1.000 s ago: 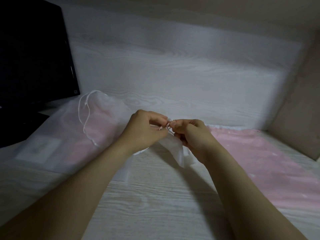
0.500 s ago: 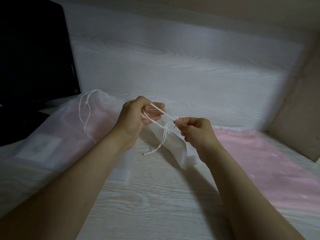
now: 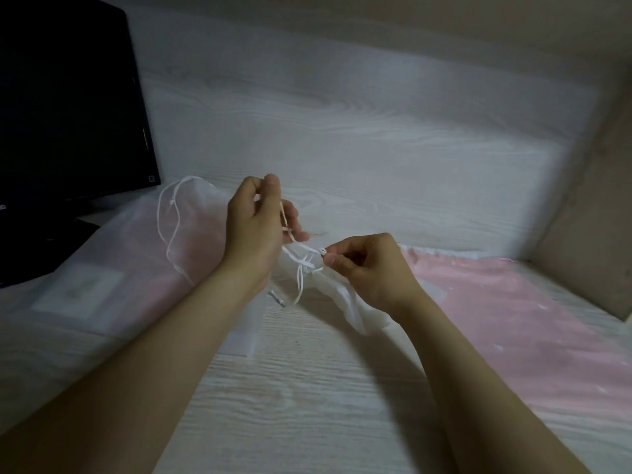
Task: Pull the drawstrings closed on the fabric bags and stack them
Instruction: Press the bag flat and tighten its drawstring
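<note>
the pale wooden table (image 3: 307, 405) carries everything. on it, left of the hands, the stacked sheer bags (image 3: 136, 261) lie as before, a pink cloth (image 3: 513, 319) opposite. the small white bag (image 3: 345, 299) hangs between the hands, just above the table. the left hand (image 3: 256, 227) has risen, fingers curled around the drawstring (image 3: 294, 258), drawn longer than before. the right hand (image 3: 366, 265) pinches the bag's gathered mouth.
</note>
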`<state>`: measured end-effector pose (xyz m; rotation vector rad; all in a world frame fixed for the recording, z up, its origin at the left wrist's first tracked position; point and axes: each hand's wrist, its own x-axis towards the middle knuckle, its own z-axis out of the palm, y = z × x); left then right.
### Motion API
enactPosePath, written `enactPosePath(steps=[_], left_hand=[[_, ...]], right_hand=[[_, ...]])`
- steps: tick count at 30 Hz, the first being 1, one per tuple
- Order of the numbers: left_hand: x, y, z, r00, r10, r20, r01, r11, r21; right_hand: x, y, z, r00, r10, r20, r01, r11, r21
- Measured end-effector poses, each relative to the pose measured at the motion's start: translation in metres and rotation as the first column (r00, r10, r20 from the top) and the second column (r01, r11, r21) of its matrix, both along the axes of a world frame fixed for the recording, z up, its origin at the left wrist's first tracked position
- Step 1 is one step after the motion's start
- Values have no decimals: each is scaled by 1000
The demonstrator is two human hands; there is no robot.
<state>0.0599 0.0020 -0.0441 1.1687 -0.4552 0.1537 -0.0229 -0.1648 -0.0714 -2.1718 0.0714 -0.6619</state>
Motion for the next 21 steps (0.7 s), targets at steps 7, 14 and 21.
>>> enactPosePath(steps=[7,14,21], left_hand=[[8,1,-7,986,150,-78,-151,988,-6],[17,-5,-6,963,-119,-243,111,993,-48],[22,-5,-16,988,39,-151,-3,973,233]], right_hand=[[3,-3,-2,997,-83,-9,82,997,-13],[1,-9,-1,997,-74,6,74,997,13],[3,-15,-3,934,-337,121,357,900,-248]])
